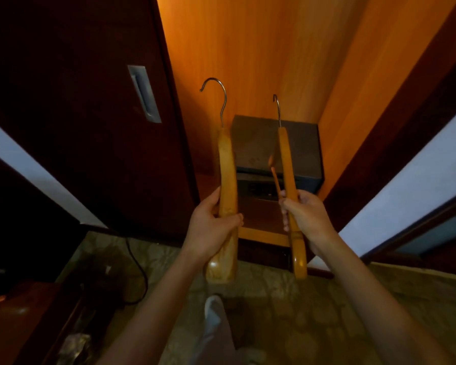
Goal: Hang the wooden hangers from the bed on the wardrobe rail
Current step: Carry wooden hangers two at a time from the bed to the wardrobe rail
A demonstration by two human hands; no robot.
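Where the dark sliding door [77, 127] stands aside, the wardrobe [261, 48] shows an open compartment lined with warm orange wood. A patterned floor [327, 312] lies below it. A dark grey safe [261, 143] sits at the back of the compartment, against its right wall.

Two wooden hangers are held up in front of the opening, side by side and apart, both seen nearly edge-on:

1. The left hanger [227, 167] is light, glossy, varnished wood, broad and curved, with a rounded lower end. It looks thicker than the other; whether it is one hanger or two stacked cannot be told.
2. The right hanger [287, 167] is slimmer, of the same golden wood, with a thin wooden rod beside it.

The left hand [211, 227] grips the left hanger at its lower half, thumb and fingers wrapped around the wood. The right hand [308, 217] grips the right hanger likewise, fingers curled round it.

Each hanger carries a steel hook pointing upward: the left hook [219, 93] shows its full curve, the right hook [277, 109] is seen edge-on.
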